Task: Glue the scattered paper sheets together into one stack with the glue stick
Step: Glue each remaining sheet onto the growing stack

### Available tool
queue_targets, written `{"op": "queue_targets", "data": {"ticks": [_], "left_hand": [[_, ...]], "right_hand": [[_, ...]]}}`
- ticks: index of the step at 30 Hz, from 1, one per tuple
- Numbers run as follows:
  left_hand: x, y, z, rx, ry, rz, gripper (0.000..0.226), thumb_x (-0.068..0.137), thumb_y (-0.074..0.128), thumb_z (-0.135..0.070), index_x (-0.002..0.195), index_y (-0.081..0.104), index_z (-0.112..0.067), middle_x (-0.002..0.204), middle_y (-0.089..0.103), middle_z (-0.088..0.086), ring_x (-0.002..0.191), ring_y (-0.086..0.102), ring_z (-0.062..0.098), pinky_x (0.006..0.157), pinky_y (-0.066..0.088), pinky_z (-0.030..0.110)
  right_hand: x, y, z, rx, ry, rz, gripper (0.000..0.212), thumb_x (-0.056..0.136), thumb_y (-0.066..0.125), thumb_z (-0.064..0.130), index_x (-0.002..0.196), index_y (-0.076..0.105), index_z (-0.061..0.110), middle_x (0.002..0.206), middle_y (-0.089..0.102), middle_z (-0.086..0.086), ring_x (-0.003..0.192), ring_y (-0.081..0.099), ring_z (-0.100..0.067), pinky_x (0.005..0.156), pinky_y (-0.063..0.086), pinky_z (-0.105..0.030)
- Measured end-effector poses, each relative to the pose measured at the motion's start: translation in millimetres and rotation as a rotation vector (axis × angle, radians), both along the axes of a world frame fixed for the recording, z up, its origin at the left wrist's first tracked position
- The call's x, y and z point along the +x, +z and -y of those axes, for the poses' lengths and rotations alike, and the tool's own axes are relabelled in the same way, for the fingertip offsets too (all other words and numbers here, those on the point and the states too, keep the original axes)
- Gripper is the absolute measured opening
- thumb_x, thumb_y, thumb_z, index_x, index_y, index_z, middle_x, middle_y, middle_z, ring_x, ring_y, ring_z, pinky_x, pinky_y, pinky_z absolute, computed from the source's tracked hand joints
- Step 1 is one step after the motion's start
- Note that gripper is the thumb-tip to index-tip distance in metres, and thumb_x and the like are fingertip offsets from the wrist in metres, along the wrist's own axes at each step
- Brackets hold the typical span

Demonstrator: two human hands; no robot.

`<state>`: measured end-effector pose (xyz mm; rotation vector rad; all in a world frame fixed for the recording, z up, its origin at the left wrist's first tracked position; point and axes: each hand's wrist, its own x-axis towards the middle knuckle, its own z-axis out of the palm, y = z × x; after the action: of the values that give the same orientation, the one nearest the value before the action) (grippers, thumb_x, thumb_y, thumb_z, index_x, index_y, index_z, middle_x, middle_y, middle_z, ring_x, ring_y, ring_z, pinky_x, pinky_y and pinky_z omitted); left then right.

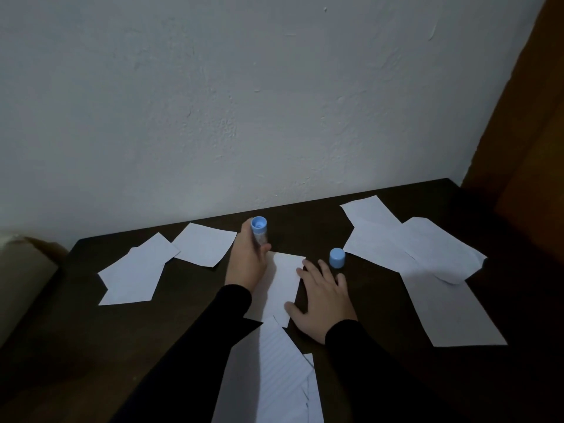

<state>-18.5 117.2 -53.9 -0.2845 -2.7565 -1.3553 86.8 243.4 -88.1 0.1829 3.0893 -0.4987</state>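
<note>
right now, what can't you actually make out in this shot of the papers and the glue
- Tip of the blue-ended glue stick, head view: the left hand wraps the tube, hiding whether it touches paper.
- Left part of the white centre sheet: covered by that hand and black sleeve.
- Lined white sheets nearest the person: cut off by the bottom edge.
- How many sheets overlap at far right: dim light blurs their edges.
- Table under the flat right hand: hidden.

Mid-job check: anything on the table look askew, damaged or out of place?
One sheet in the right-hand pile is curled up at its far edge instead of lying flat. The blue cap stands loose beside the right hand, expected since the left hand holds the open glue stick. No spills.
</note>
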Motion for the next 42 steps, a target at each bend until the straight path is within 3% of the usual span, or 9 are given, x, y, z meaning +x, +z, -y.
{"op": "queue_targets", "data": {"ticks": [9,12,16,19,24,29,35,39,42], "left_hand": [[29,19,51,0.688,0.379,-0.044,0.074,0.093,0.062,-0.022,0.146,0.016,-0.046,0.098,0.057,-0.010,0.094,0.061,0.007,0.090,0.050,0.035],[43,5,80,0.541,0.321,0.030,0.039,0.096,0.055,-0.031,0.131,0.044,-0.043,0.121,0.053,-0.007,0.116,0.055,0.016,0.099,0.048,0.041],[58,-11,107,0.571,0.256,0.076,0.063,0.081,0.075,-0.007,0.131,0.049,-0.034,0.123,0.053,-0.011,0.109,0.058,0.010,0.090,0.051,0.028],[60,-15,113,0.488,0.302,0.034,0.050,0.086,0.067,-0.002,0.123,0.053,-0.032,0.121,0.054,-0.011,0.113,0.052,0.009,0.086,0.045,0.021],[60,-25,110,0.326,0.306,-0.017,0.021,0.087,0.068,-0.029,0.106,0.063,-0.023,0.113,0.052,-0.003,0.107,0.052,0.014,0.089,0.042,0.024],[58,-31,110,0.284,0.286,-0.005,0.025,0.091,0.060,-0.035,0.111,0.059,-0.021,0.110,0.058,-0.005,0.102,0.056,0.011,0.081,0.040,0.021],[54,-33,110,0.159,0.285,-0.030,0.033,0.088,0.067,-0.033,0.115,0.062,-0.016,0.101,0.057,-0.003,0.094,0.056,0.011,0.073,0.038,0.018],[60,-29,110,0.228,0.341,-0.047,0.061,0.080,0.077,-0.032,0.133,0.049,-0.024,0.117,0.047,-0.005,0.102,0.051,0.010,0.085,0.041,0.021],[81,-24,110,0.242,0.323,-0.215,0.046,0.080,0.076,-0.030,0.119,0.051,-0.028,0.115,0.045,-0.008,0.100,0.050,0.007,0.088,0.047,0.027]], "right_hand": [[-1,-4,2,0.044,-0.030,-0.019,0.072,0.083,0.044,0.066,0.143,0.032,0.028,0.159,0.013,0.005,0.147,0.000,-0.020,0.116,0.007,-0.047],[0,-6,1,0.029,-0.036,-0.060,0.070,0.080,0.045,0.068,0.137,0.039,0.028,0.157,0.017,0.008,0.147,0.003,-0.018,0.116,0.010,-0.046],[-1,-9,1,0.005,-0.051,-0.066,0.076,0.080,0.042,0.072,0.143,0.029,0.032,0.156,0.020,0.009,0.146,0.009,-0.016,0.115,0.011,-0.046],[-1,-12,2,0.043,-0.069,-0.105,0.078,0.080,0.034,0.076,0.145,0.032,0.032,0.154,0.026,0.003,0.144,0.017,-0.018,0.114,0.017,-0.043],[1,-18,2,0.102,-0.094,-0.181,0.067,0.084,0.039,0.068,0.140,0.042,0.031,0.147,0.035,-0.002,0.137,0.028,-0.019,0.108,0.029,-0.038],[-3,-21,1,0.103,-0.079,-0.137,0.063,0.087,0.041,0.064,0.141,0.038,0.033,0.154,0.029,0.006,0.143,0.021,-0.018,0.113,0.021,-0.042],[1,-28,0,0.114,-0.056,-0.306,0.046,0.082,0.056,0.051,0.119,0.064,0.025,0.125,0.060,-0.001,0.121,0.049,-0.021,0.094,0.040,-0.039],[5,-21,1,0.076,-0.047,-0.331,0.039,0.083,0.053,0.049,0.113,0.065,0.026,0.108,0.057,0.004,0.107,0.050,-0.013,0.083,0.041,-0.031],[7,-19,0,0.077,-0.030,-0.310,0.039,0.086,0.048,0.050,0.113,0.064,0.027,0.103,0.052,0.006,0.103,0.046,-0.011,0.082,0.039,-0.031]]}}
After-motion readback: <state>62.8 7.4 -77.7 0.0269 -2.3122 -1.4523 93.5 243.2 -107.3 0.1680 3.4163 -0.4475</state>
